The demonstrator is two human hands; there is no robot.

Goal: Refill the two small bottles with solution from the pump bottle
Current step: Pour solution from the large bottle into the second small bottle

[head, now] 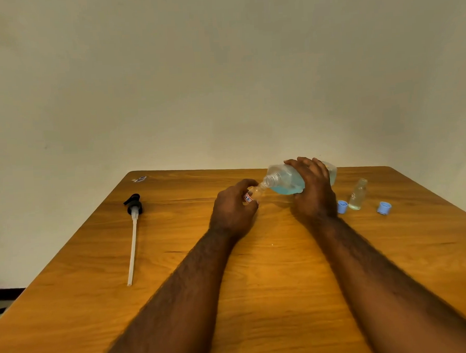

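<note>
My right hand grips the large clear bottle of blue solution, tipped on its side with its open neck pointing left. My left hand holds a small clear bottle with a red-edged label, tilted so that its mouth meets the big bottle's neck. The second small bottle stands uncapped on the table to the right, with clear liquid low inside. The black pump head with its long white tube lies on the table at the left.
Two light blue caps lie either side of the standing small bottle. The wooden table ends at a pale wall behind. A small sticker sits at the table's far left corner.
</note>
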